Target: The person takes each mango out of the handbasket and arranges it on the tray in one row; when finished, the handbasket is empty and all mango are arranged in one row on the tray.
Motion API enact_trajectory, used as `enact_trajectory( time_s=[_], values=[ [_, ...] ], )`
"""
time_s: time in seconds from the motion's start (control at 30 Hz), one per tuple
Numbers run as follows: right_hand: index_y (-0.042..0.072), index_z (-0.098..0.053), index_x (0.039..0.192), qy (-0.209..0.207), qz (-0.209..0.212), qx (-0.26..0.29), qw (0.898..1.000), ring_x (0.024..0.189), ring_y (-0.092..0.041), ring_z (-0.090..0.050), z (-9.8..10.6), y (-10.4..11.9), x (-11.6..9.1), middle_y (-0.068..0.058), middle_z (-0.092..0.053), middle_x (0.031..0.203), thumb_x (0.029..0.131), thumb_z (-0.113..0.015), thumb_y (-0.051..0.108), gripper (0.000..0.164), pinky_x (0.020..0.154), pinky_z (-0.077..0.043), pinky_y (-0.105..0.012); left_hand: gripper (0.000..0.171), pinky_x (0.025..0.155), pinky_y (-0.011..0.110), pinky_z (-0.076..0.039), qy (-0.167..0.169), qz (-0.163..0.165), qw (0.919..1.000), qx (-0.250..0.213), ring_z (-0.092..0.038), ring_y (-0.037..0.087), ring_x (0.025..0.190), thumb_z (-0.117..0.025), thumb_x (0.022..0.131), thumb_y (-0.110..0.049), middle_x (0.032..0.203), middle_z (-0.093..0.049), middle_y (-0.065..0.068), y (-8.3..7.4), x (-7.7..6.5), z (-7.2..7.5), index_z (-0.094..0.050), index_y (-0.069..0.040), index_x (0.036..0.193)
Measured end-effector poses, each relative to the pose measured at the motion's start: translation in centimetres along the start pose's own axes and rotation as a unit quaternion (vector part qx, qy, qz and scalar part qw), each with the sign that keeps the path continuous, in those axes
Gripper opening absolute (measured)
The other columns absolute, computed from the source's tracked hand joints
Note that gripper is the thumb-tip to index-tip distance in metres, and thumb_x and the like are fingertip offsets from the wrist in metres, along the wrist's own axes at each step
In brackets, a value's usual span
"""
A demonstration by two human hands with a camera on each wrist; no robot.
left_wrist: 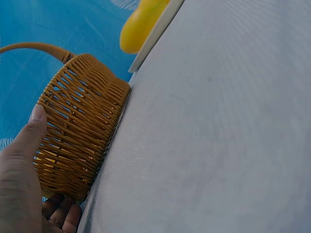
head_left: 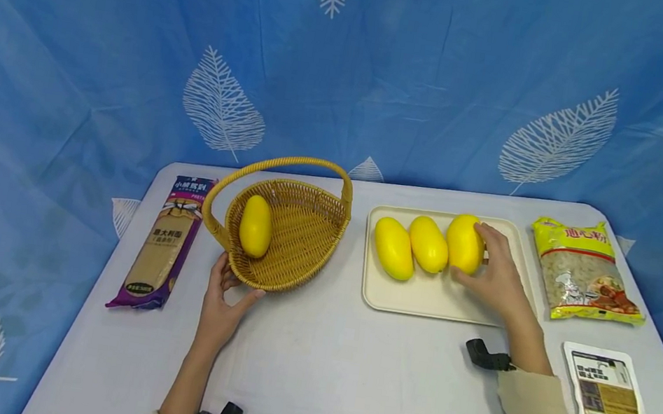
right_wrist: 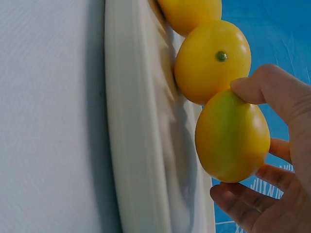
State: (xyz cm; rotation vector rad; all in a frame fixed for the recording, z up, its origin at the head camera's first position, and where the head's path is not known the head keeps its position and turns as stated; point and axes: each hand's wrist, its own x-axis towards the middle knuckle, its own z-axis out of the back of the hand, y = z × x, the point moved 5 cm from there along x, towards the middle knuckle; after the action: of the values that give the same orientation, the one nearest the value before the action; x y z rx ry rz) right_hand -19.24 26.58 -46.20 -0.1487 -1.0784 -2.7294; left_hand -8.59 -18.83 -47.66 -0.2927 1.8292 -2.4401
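On the left side of the table, a wicker basket [head_left: 304, 242] with a tall arched handle has one yellow mango [head_left: 256, 227] lying in it. My left hand [head_left: 220, 311] holds the basket's near side; in the left wrist view the thumb [left_wrist: 32, 128] presses the woven wall near the rim and the other fingers curl at its base. Over a cream tray [head_left: 413, 305], my right hand [head_left: 498, 278] grips the rightmost mango [head_left: 464, 244] between thumb and fingers. Two other mangoes, a middle one [head_left: 429, 245] and a left one [head_left: 394, 248], lie beside it on the tray.
A purple pasta pack [head_left: 163, 247] lies left of the basket. Right of the tray are a yellow bag of macaroni [head_left: 586, 274] and a flat white packet [head_left: 607, 393]. A blue leaf-printed curtain [head_left: 350, 75] hangs behind the white-covered table [head_left: 333, 377].
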Motion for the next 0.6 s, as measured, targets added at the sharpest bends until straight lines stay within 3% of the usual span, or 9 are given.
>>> enact_trajectory(
  time_s=[0.6],
  values=[
    [-0.002,-0.024,0.153,0.028,-0.014,0.004,1.000,0.137,-0.050,-0.029,-0.97,0.06,-0.84,-0.029,-0.021,0.155,0.080,-0.078,0.010,0.092,0.101,-0.039,-0.066,0.091,0.104,0.045,-0.037,0.004,0.003,0.9999,-0.009,-0.047,0.036,0.121,-0.076,0.082,-0.001,0.143,-0.043,0.026,-0.15,0.01,0.03,-0.019,-0.001,0.154]
  ],
)
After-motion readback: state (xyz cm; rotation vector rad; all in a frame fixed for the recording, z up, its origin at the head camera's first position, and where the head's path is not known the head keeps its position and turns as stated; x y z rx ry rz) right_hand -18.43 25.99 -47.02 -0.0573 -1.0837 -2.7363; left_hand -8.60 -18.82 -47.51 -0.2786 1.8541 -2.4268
